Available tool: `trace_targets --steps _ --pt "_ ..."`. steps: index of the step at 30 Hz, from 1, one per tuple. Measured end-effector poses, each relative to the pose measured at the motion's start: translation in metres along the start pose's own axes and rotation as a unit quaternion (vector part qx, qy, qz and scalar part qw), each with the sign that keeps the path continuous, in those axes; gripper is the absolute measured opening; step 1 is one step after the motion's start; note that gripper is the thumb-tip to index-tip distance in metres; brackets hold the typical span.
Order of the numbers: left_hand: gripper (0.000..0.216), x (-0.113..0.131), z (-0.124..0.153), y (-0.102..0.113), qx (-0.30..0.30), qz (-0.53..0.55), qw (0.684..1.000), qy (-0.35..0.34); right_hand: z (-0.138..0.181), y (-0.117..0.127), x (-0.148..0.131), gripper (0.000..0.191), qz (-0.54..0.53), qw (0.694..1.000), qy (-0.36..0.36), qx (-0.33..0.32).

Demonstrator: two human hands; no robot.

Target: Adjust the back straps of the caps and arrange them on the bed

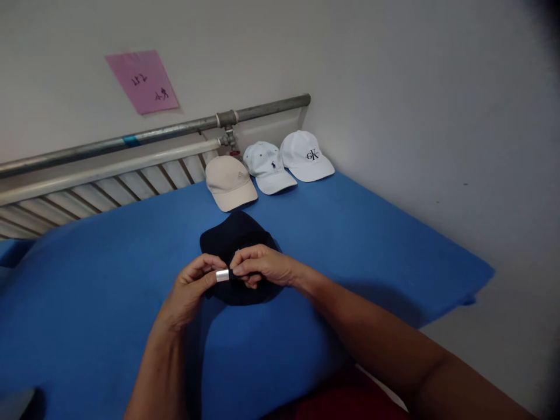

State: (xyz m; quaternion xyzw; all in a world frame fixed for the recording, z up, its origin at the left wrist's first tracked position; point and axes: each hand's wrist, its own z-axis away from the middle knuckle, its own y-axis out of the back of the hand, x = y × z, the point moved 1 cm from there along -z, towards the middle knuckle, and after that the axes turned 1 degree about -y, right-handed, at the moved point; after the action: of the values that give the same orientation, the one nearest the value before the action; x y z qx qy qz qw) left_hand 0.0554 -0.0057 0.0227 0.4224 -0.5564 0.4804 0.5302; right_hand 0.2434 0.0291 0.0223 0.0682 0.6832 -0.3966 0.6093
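A dark navy cap (234,239) lies on the blue sheet (109,280) in front of me. Both my hands meet over its near edge. My left hand (192,289) pinches a small silver metal buckle (222,275) on the cap's back strap. My right hand (262,265) is closed on the strap just right of the buckle, fingers curled over the cap. Most of the strap is hidden under my fingers.
Three more caps sit in a row at the far edge: a beige cap (230,182), a pale blue cap (268,166) and a white cap (305,154). Behind them run a metal pipe (144,137) and a slatted rail. A pink note (142,80) hangs on the wall.
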Motion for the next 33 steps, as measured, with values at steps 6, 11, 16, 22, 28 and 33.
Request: trace_targets --steps 6,11,16,22,28,33 --pt "0.018 0.000 0.002 0.001 -0.026 0.013 1.000 0.001 0.000 -0.001 0.002 0.013 -0.001 1.000 -0.007 0.003" --pt "0.020 0.001 0.002 0.003 -0.032 0.014 0.999 -0.008 -0.001 0.001 0.003 0.015 -0.004 1.000 -0.008 -0.005" --pt "0.018 0.001 0.002 0.003 -0.024 0.007 1.000 0.011 -0.001 0.002 0.002 0.015 -0.003 1.000 -0.017 -0.017" --pt "0.020 0.003 0.001 0.003 -0.018 -0.007 1.000 0.023 0.000 -0.001 -0.001 0.018 0.023 1.000 0.000 0.015" --pt "0.020 0.006 0.002 0.002 0.003 0.012 1.000 0.019 0.002 0.003 -0.007 0.013 0.053 0.996 0.056 0.054" --pt "0.019 0.005 0.002 0.001 -0.004 0.013 1.000 0.018 0.003 0.000 -0.009 0.017 0.072 0.993 0.054 0.074"
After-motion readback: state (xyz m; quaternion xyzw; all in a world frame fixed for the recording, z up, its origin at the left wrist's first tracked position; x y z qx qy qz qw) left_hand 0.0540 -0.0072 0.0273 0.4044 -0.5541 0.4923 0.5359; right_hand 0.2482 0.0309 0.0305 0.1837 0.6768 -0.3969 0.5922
